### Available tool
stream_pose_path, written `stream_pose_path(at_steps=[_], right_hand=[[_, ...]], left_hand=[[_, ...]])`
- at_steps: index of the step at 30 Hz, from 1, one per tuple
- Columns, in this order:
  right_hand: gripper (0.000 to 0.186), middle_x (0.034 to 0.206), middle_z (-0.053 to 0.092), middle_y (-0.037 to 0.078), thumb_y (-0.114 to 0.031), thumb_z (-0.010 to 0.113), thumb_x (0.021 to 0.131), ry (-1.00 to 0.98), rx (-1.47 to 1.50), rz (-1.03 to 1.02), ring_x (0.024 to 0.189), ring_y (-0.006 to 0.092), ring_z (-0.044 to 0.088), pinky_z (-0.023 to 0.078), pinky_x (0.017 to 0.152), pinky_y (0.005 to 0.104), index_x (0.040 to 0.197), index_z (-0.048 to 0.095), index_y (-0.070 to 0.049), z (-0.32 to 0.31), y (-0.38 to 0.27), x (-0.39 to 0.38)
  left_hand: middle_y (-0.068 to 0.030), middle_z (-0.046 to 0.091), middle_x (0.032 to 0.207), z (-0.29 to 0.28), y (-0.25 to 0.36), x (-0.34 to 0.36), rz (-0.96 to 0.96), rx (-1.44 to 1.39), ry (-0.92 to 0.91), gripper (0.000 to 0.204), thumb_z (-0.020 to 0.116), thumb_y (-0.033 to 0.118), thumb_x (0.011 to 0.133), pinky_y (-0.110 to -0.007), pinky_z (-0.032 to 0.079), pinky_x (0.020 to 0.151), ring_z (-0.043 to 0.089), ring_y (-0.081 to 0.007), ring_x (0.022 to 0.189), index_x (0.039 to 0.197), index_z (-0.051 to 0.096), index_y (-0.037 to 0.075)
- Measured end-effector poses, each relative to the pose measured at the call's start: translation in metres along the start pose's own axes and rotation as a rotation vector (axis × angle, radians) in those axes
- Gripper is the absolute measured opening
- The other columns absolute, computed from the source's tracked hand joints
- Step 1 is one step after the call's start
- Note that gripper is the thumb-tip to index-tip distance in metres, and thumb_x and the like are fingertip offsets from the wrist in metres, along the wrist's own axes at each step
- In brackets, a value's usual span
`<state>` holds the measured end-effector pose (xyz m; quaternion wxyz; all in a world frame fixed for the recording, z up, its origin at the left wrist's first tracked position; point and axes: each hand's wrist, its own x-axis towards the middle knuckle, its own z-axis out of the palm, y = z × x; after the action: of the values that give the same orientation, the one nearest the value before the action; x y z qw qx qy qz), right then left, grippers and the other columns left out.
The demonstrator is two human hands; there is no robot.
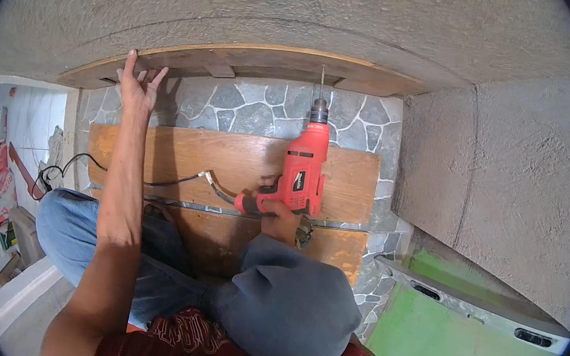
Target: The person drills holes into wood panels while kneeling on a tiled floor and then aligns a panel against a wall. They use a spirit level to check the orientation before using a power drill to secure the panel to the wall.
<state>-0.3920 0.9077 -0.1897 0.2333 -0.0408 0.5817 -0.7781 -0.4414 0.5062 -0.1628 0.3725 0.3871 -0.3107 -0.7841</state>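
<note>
Your right hand (281, 214) grips the handle of the red electric drill (302, 173), whose bit points up into the wooden board (270, 62) fixed under the rough concrete. Your left hand (139, 84) is open, fingers spread, pressing flat against that board's left end.

Red elec. drill (302, 173) w/ black cord, upright, thin bit pointing up into underside of wooden board (256, 62); board is flat, pale, set under rough concrete overhang.
</note>
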Motion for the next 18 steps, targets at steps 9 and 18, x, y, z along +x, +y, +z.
stream_pose_path(at_steps=[9, 18], right_hand=[[0.050, 0.099, 0.065, 0.014, 0.014, 0.055, 0.066, 0.050, -0.151, -0.243, 0.090, 0.0276, 0.067, 0.056, 0.083, 0.0443, 0.114, 0.056, 0.000, 0.001, 0.028, 0.001], [0.049, 0.098, 0.065, 0.017, 0.012, 0.056, 0.062, 0.327, 0.481, 0.240, 0.081, 0.0295, 0.069, 0.059, 0.077, 0.0446, 0.110, 0.056, 0.002, 0.016, 0.001, 0.002]], left_hand=[[-0.0323, 0.003, 0.155, 0.009, -0.008, -0.001, -0.047, -0.025, 0.044, 0.117, 0.079, 0.031, 0.084, -0.064, 0.045, 0.104, 0.023, -0.0502, 0.143, 0.156, -0.013, 0.024], [-0.0342, -0.001, 0.156, -0.007, -0.003, 0.003, -0.057, -0.010, -0.012, 0.125, 0.082, 0.033, 0.081, -0.064, 0.046, 0.103, 0.020, -0.0514, 0.143, 0.155, -0.019, 0.028]])
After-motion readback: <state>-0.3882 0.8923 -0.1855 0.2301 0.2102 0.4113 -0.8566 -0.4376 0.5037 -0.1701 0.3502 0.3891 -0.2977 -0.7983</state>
